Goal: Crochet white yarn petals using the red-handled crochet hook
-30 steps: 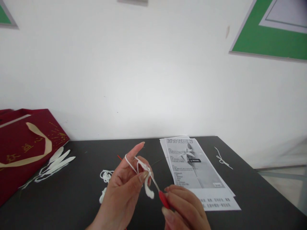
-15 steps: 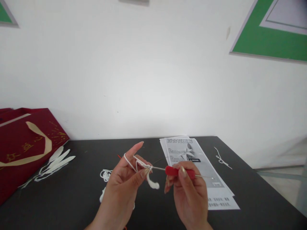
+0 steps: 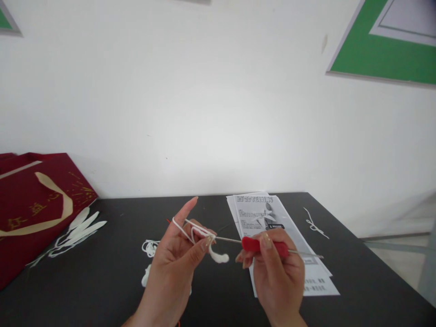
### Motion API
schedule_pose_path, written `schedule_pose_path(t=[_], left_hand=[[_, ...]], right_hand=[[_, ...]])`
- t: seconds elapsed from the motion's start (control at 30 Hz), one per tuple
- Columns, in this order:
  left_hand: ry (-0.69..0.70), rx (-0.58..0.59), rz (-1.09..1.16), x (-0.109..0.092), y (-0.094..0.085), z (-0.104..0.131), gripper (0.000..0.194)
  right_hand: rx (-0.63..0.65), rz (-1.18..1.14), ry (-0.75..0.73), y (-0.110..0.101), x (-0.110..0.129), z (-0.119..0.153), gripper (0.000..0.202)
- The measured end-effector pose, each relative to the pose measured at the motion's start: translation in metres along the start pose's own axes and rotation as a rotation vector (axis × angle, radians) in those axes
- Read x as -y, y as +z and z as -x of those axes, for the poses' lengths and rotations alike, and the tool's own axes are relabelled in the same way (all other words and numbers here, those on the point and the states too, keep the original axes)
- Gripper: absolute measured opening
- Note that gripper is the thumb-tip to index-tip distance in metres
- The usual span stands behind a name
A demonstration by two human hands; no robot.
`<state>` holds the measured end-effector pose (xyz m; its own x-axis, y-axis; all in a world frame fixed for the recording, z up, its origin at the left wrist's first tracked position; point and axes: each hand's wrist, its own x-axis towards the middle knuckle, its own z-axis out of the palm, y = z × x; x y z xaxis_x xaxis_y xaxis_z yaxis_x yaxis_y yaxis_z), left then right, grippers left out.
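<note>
My left hand (image 3: 177, 261) pinches a small white crochet piece (image 3: 218, 257) between thumb and fingers, and its curled end hangs down to the right. White yarn (image 3: 182, 228) loops round the raised index finger and runs to the pinch. In my right hand (image 3: 277, 268) is a crochet hook (image 3: 250, 244), gripped by its red handle between thumb and fingers. The hook's thin metal shaft reaches left to the stitches at my left fingertips; its tip is hidden there. Another metal end sticks out to the right of the handle.
White crocheted petals (image 3: 83, 227) lie at the left beside a dark red gift bag (image 3: 30, 200). Printed sheets (image 3: 282, 213) rest on the black table (image 3: 116, 272) behind my right hand. A knotted white string (image 3: 315, 225) lies far right. Loose white yarn (image 3: 150, 247) sits behind my left wrist.
My right hand and the hook have shifted to the right, showing more shaft between the hands. The left hand has barely moved, still pinching the crochet piece.
</note>
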<state>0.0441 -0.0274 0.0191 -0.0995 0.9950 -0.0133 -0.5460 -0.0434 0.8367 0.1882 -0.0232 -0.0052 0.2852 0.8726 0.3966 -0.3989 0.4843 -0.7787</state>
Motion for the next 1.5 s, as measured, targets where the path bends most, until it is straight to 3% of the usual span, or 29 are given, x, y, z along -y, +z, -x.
schedule_pose_path(t=[0.13, 0.27, 0.37, 0.43, 0.5, 0.57, 0.73, 0.87, 1.0, 1.13, 1.2, 1.27, 1.33, 1.4, 1.5], left_hand=[[-0.037, 0.022, 0.012, 0.001, 0.001, 0.000, 0.063], [-0.048, 0.013, 0.028, 0.001, 0.006, 0.000, 0.061], [0.016, -0.028, -0.013, 0.005, 0.008, 0.000, 0.061], [0.052, -0.040, -0.046, 0.010, 0.007, 0.000, 0.059], [0.075, -0.023, -0.089, 0.015, 0.007, 0.000, 0.057], [0.088, 0.002, -0.137, 0.019, 0.006, 0.001, 0.057], [0.055, 0.005, -0.197, 0.016, 0.005, -0.004, 0.056], [-0.007, 0.130, -0.296, 0.004, -0.001, -0.012, 0.053], [0.211, 0.065, -0.394, 0.005, -0.003, -0.006, 0.044], [0.424, -0.038, -0.554, 0.016, 0.002, 0.008, 0.042], [0.464, -0.072, -0.565, 0.020, 0.002, 0.010, 0.042], [0.384, -0.021, -0.507, 0.020, -0.002, 0.007, 0.046], [0.155, 0.189, -0.375, 0.014, -0.009, 0.000, 0.061], [-0.006, 0.301, -0.321, 0.005, -0.014, -0.008, 0.073], [-0.076, 0.422, -0.445, -0.008, -0.017, -0.017, 0.085]], right_hand=[[0.000, -0.217, 0.241, 0.002, 0.000, -0.007, 0.013], [0.013, -0.269, 0.327, 0.005, -0.007, -0.004, 0.012], [0.086, -0.143, 0.268, 0.006, -0.016, 0.003, 0.013], [0.130, -0.007, 0.143, 0.006, -0.021, 0.006, 0.011], [0.161, 0.111, 0.032, 0.006, -0.024, 0.008, 0.010], [0.187, 0.180, 0.016, 0.006, -0.025, 0.007, 0.011], [0.199, 0.171, 0.237, 0.009, -0.021, 0.002, 0.013], [0.191, 0.056, 0.407, 0.012, -0.019, -0.001, 0.013], [0.205, 0.055, 0.450, 0.016, -0.017, 0.000, 0.019], [0.184, 0.081, 0.379, 0.022, -0.015, 0.004, 0.015], [0.163, 0.103, 0.347, 0.022, -0.014, 0.007, 0.014], [0.151, 0.110, 0.344, 0.020, -0.015, 0.008, 0.015], [0.167, 0.092, 0.351, 0.016, -0.015, 0.007, 0.017], [0.246, 0.083, 0.382, 0.011, -0.014, 0.004, 0.018], [0.422, 0.097, 0.411, 0.005, -0.012, -0.002, 0.020]])
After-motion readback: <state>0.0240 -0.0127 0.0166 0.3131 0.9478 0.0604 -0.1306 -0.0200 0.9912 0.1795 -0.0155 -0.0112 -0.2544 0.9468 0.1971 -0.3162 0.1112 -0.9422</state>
